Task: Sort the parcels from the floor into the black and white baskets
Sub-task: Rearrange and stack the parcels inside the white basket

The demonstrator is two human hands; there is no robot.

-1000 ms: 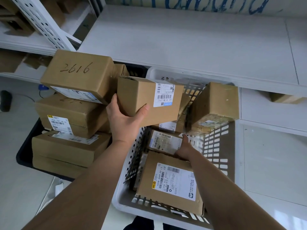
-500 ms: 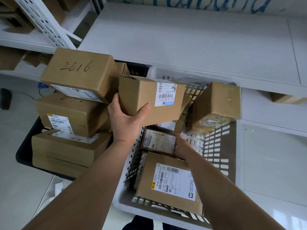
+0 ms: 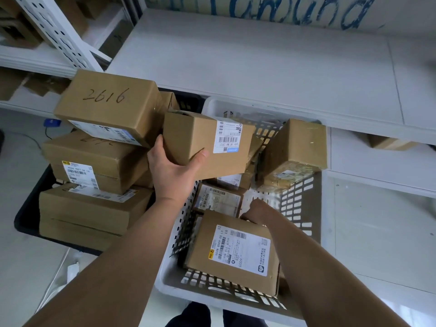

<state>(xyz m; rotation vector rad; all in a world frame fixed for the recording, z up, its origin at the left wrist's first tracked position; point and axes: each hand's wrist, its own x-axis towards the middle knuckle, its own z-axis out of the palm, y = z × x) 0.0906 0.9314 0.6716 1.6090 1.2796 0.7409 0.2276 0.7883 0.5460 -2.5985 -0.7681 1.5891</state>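
My left hand (image 3: 173, 172) grips a brown cardboard parcel (image 3: 198, 142) with a white barcode label, held above the gap between the two baskets. The black basket (image 3: 24, 220) on the left holds three stacked brown boxes; the top one (image 3: 111, 102) is marked "2616". My right hand (image 3: 256, 211) is down inside the white slotted basket (image 3: 212, 295). Its fingers curl between a small taped parcel (image 3: 219, 199) and a large flat labelled box (image 3: 236, 252), and their tips are hidden. A squat taped box (image 3: 295, 147) leans on the white basket's far right wall.
A wide white shelf board (image 3: 259, 67) overhangs the far ends of both baskets. A perforated white shelf upright (image 3: 54, 27) stands at the back left. Another box (image 3: 389, 142) sits under the shelf at the right. Pale floor (image 3: 377, 232) lies to the right of the white basket.
My right hand pushed the small taped parcel leftward in the white basket, then drew back toward the flat box's far edge. My left hand stays nearly still with its parcel.
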